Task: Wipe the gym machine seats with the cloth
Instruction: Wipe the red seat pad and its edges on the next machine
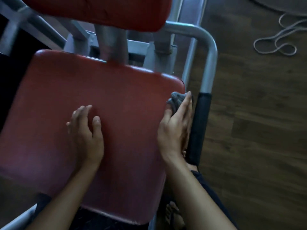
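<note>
We're bent over the red seat [93, 113] of the gym machine, pad filling most of the view. Our left hand [86, 130] lies flat on the middle of the pad, fingers loosely spread, gripping nothing, prob. just bracing. Our right hand [177, 123] is at the seat's right edge w/ fingers nearly straight, pressing the grey cloth [177, 99] against the side of the pad near the far right corner. Only a bunched bit of cloth shows past the fingertips; the rest is hidden under the palm, so we can't tell how it's folded.

Just right of that hand runs a grey metal frame tube [211, 63] w/ a black foam grip [200, 127], close beside but apart from the seat. A second red pad [99, 10], prob. the backrest, sits above. Wood-look floor [257, 130] to the right, w/ a loose cord [275, 45] lying on it.

Handling, as we judge it: cloth is light, soft, limp, so it bunches and slips unless we keep a flat palm on it; best hold is spread under the fingers, not pinched at one corner. Seat vinyl looks smooth, firm-padded, fixed to the frame, so it takes pressure fine. Top face and other edges likely still need passes.
</note>
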Available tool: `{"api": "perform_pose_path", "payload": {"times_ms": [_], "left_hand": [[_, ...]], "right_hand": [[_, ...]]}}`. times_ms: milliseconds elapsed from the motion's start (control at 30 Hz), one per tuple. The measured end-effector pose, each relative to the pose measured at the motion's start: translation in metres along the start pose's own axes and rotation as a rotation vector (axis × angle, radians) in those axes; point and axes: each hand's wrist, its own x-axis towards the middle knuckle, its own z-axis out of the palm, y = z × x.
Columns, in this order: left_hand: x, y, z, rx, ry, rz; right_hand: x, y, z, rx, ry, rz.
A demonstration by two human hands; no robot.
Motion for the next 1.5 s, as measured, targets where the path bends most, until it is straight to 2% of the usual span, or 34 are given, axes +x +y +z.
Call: {"api": "perform_pose_path", "payload": {"times_ms": [100, 200, 267, 433, 600, 733, 967, 1100, 1200, 1367, 1500], "left_hand": [[0.025, -0.004, 0.003, 0.151, 0.033, -0.057], [0.039, 0.0, 0.003, 0.226, 0.056, -0.058], [0.046, -0.001, 0.001, 0.24, 0.068, -0.066], [0.051, -0.012, -0.013, 0.273, 0.109, -0.122], [0.05, -0.024, -0.029, 0.286, 0.081, -0.152], [0.05, -0.034, -0.031, 0.411, 0.024, -0.137], [0.049, -0.033, -0.026, 0.518, 0.005, -0.156], [0.049, -0.035, -0.026, 0.551, -0.001, -0.166], [0.049, -0.036, -0.025, 0.574, 0.009, -0.155], [0.049, -0.04, -0.025, 0.54, -0.006, -0.144], [0.05, -0.041, -0.025, 0.518, -0.018, -0.148]], "right_hand": [[0.032, -0.019, 0.018, -0.292, 0.058, -0.016], [0.055, -0.033, 0.028, -0.471, 0.065, -0.1], [0.069, -0.041, 0.035, -0.572, -0.063, -0.195], [0.068, -0.064, 0.048, -0.629, -0.374, -0.502], [0.11, -0.093, 0.016, -0.605, -0.679, -0.54], [0.134, -0.084, 0.012, -0.767, -0.854, -0.624], [0.093, -0.084, 0.065, -0.816, -0.609, -0.836], [0.068, -0.113, 0.133, -0.824, -0.613, -0.916], [0.055, -0.139, 0.193, -0.762, -0.478, -1.021], [0.032, -0.192, 0.281, -0.708, -0.555, -0.937], [0.021, -0.208, 0.313, -0.67, -0.566, -0.988]]}}
